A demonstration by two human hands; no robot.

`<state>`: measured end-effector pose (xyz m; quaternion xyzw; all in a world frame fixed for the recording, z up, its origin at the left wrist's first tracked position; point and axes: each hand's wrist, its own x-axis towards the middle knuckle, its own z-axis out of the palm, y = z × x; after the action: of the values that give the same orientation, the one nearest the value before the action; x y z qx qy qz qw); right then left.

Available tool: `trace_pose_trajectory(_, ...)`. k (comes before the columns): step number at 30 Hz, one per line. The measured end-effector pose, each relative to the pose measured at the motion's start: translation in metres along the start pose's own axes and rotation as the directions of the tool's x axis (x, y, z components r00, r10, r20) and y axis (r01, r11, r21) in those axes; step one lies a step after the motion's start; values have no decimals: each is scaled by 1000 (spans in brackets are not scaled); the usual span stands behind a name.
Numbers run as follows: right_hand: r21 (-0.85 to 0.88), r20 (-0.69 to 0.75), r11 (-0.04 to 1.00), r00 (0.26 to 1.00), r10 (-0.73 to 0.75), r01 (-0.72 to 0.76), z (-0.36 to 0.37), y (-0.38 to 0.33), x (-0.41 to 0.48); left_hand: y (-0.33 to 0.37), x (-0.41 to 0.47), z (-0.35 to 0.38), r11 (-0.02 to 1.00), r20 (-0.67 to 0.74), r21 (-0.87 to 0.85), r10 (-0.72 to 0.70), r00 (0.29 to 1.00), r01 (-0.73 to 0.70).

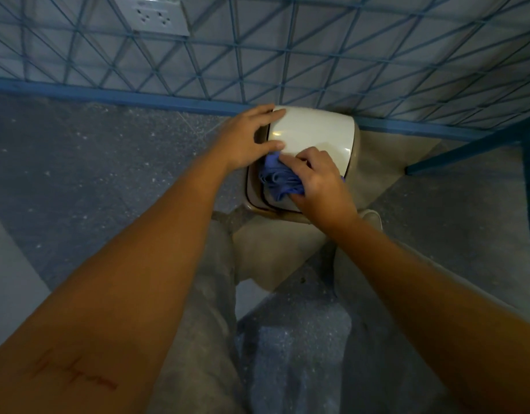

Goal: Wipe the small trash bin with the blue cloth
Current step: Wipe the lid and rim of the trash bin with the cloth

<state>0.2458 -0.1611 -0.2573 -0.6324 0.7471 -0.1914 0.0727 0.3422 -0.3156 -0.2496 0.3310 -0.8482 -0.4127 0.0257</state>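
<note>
A small beige trash bin [317, 234] with a glossy cream swing lid [311, 135] stands on the floor against the wall. My left hand [249, 138] grips the lid's left edge, fingers on top and thumb on the near side. My right hand [320, 183] presses a bunched blue cloth [275, 180] against the near part of the lid, just below my left thumb. The cloth is partly hidden under my right hand.
A wall with blue diagonal lines and a white power socket [156, 16] rises behind the bin. A blue metal frame leg [467, 150] slants in at the right. My legs in grey trousers [210, 294] flank the bin on a speckled grey floor [93, 162].
</note>
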Motion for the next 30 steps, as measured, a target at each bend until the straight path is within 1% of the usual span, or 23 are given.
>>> trace_pose_trajectory(2,-33,54,998,997,-58,60,8,1,-10,0,-1,0,1000,-7,-24,-2,1000,2)
trace_pose_trajectory(5,-56,136,993,986,-99,108,16,1,-21,0,-2,0,998,-20,-60,-3,1000,2)
trace_pose_trajectory(7,-45,114,993,988,-100,106,15,0,-17,0,-2,0,997,-16,-71,-13,1000,12)
trace_pose_trajectory(10,-26,7,997,997,-74,74,8,-4,-5,1,-1,-1,998,2,-59,-11,1000,11)
trace_pose_trajectory(12,-29,-22,998,998,-51,50,7,-4,-1,3,0,-1,999,4,-48,-11,1000,11)
trace_pose_trajectory(14,-48,-3,998,999,-50,50,10,-6,-2,4,-1,-1,999,-3,-42,-11,1000,10)
trace_pose_trajectory(18,-103,89,990,992,-92,101,21,-9,-10,3,-2,0,998,-13,-68,-13,1000,12)
trace_pose_trajectory(20,-109,110,988,989,-97,109,21,-10,-10,3,-2,0,997,-14,-70,-15,1000,14)
trace_pose_trajectory(22,-105,88,989,992,-91,100,17,-10,-6,2,-2,1,998,-13,-65,-16,1000,16)
trace_pose_trajectory(27,-88,-21,995,998,-55,53,11,-11,0,3,0,0,999,-6,-49,-11,1000,11)
trace_pose_trajectory(30,-100,5,993,999,-54,55,15,-10,-4,3,0,0,999,-14,-44,-8,1000,8)
